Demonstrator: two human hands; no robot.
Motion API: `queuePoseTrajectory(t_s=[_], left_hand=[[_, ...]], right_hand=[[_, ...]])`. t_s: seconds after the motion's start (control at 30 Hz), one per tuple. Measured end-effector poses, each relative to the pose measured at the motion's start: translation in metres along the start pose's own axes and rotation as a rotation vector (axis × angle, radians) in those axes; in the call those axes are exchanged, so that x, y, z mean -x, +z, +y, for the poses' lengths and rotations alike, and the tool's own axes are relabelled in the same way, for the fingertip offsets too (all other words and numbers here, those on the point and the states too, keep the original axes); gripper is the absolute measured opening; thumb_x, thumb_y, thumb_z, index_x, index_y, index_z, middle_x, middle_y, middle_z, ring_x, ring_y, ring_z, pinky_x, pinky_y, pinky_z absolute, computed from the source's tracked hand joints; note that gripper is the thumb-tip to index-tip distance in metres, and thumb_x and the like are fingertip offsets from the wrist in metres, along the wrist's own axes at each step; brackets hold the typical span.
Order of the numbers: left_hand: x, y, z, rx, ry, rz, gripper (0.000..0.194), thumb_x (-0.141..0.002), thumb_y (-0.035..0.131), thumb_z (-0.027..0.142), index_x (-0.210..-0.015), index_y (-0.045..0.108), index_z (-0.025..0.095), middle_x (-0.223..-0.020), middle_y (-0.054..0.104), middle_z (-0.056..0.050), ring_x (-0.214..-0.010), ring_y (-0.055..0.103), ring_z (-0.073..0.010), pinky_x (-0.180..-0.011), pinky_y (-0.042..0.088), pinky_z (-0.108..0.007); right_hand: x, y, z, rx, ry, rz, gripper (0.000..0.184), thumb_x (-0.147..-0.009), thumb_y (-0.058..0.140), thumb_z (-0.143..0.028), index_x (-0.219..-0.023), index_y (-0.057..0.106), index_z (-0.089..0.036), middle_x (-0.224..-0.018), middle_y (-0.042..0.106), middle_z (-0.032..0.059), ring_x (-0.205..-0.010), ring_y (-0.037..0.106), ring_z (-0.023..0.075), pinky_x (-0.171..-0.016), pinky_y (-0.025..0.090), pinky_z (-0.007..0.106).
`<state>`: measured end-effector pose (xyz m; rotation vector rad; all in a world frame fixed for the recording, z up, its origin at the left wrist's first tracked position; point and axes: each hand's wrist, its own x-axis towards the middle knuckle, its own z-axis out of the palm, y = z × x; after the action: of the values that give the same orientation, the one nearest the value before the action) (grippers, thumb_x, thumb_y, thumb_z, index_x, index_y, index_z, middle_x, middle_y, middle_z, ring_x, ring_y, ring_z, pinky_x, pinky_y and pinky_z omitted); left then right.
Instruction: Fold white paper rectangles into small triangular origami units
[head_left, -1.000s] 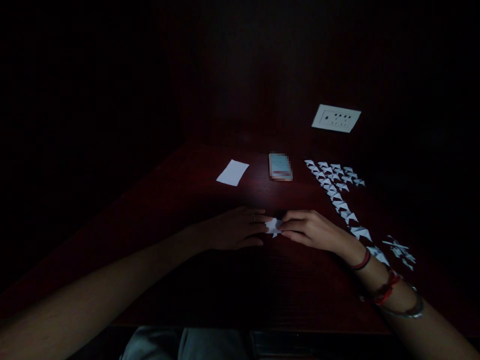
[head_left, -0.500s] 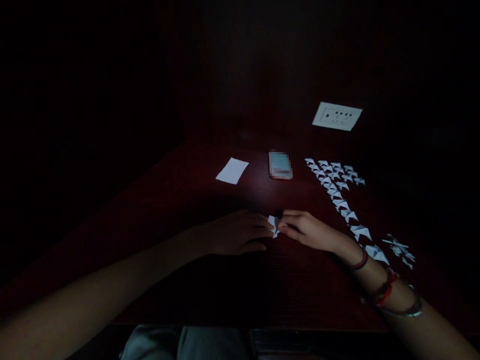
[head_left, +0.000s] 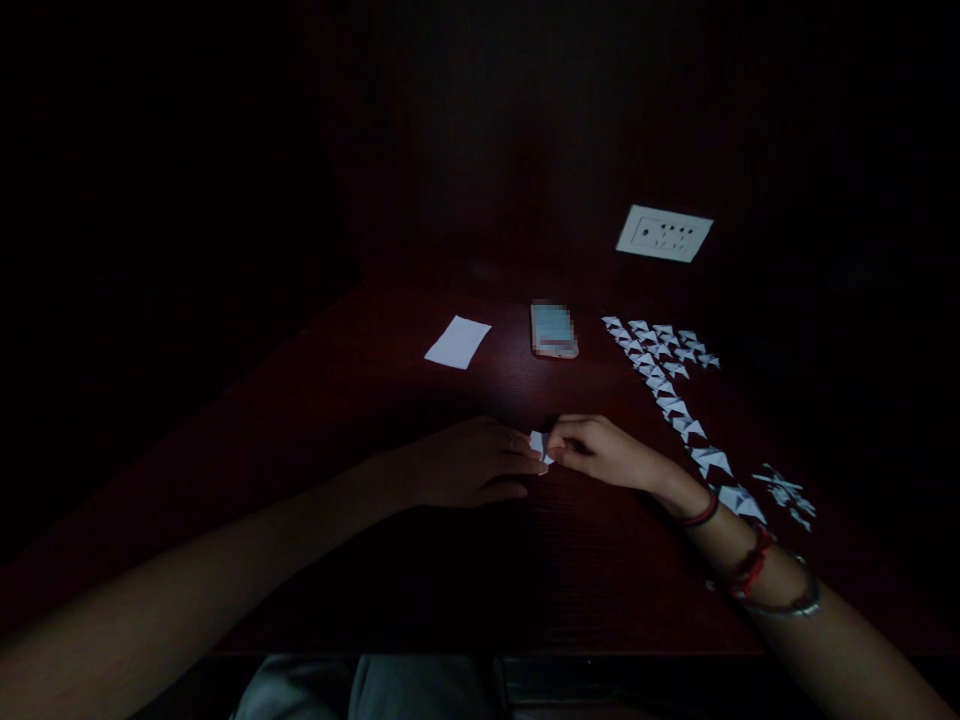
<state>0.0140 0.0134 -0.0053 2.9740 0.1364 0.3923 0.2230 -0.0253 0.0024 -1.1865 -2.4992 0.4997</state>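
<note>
A small piece of folded white paper lies on the dark red table between my hands. My left hand rests flat with its fingers stretched out, the fingertips touching the paper's left and lower side. On the paper's right side, my right hand has thumb and fingers pinched on the edge. The fingers cover part of the paper, so its full shape is hidden. Several folded white paper pieces stand in rows on the right, running from the back down to my right wrist.
A flat white sheet lies at the back, beside a phone with its screen lit. Thin paper scraps lie right of my right forearm. A white socket plate is on the wall behind the dark table.
The whole view has shifted slightly, so things appear a little farther left. Both hands stay at the folded paper, and my right fingers have moved slightly over its right edge.
</note>
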Motion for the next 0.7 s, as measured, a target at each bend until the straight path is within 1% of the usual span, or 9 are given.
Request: queuePoseTrajectory(t_s=[0.17,0.3,0.43,0.53,0.6,0.7], left_hand=[[-0.001,0.001,0.000,-0.017,-0.008,-0.009,0.031,-0.084,0.042,0.030,-0.114,0.044,0.023,-0.112,0.051,-0.003,-0.101,0.046,-0.0173,-0.087,0.030,-0.032],[-0.002,0.002,0.000,-0.036,-0.014,0.006,0.030,-0.084,0.042,0.029,-0.113,0.045,0.023,-0.110,0.053,-0.003,-0.100,0.047,-0.0169,-0.086,0.031,-0.032],[-0.002,0.005,0.000,-0.042,-0.024,0.034,0.028,-0.084,0.040,0.028,-0.111,0.047,0.024,-0.108,0.054,-0.002,-0.098,0.048,-0.0159,-0.085,0.032,-0.032],[-0.001,0.007,-0.001,-0.043,-0.046,0.040,0.028,-0.085,0.039,0.025,-0.112,0.046,0.025,-0.108,0.054,0.000,-0.099,0.048,-0.0150,-0.085,0.031,-0.031],[0.000,0.007,-0.002,-0.037,-0.050,0.039,0.029,-0.084,0.040,0.023,-0.112,0.045,0.026,-0.108,0.054,0.000,-0.099,0.048,-0.0145,-0.085,0.031,-0.031],[0.000,0.004,-0.004,-0.028,-0.042,0.023,0.029,-0.084,0.040,0.021,-0.112,0.046,0.027,-0.109,0.053,0.001,-0.098,0.048,-0.0142,-0.085,0.031,-0.031]], right_hand=[[-0.001,0.000,0.001,-0.047,0.035,-0.007,0.006,-0.072,0.048,-0.011,-0.071,0.054,-0.013,-0.068,0.052,0.0002,-0.060,0.046,0.0076,-0.056,0.036,0.018],[-0.001,0.002,0.001,-0.063,0.038,0.005,0.007,-0.075,0.047,-0.014,-0.073,0.054,-0.013,-0.066,0.051,-0.0005,-0.058,0.045,0.0071,-0.054,0.036,0.018],[0.003,0.000,0.002,-0.032,-0.050,0.035,0.014,-0.080,0.044,-0.020,-0.079,0.057,-0.013,-0.072,0.053,0.0020,-0.064,0.048,0.0083,-0.059,0.039,0.020],[0.007,-0.003,0.004,0.008,-0.128,0.012,0.017,-0.081,0.044,-0.021,-0.082,0.060,-0.014,-0.080,0.054,0.0040,-0.071,0.051,0.0094,-0.065,0.041,0.021],[0.010,-0.006,0.004,0.036,-0.155,-0.024,0.018,-0.080,0.044,-0.018,-0.087,0.061,-0.017,-0.087,0.055,0.0042,-0.076,0.053,0.0098,-0.069,0.042,0.022],[0.015,-0.010,0.002,0.104,-0.166,-0.078,0.026,-0.080,0.042,-0.011,-0.097,0.060,-0.021,-0.096,0.056,0.0028,-0.082,0.054,0.0106,-0.073,0.042,0.023]])
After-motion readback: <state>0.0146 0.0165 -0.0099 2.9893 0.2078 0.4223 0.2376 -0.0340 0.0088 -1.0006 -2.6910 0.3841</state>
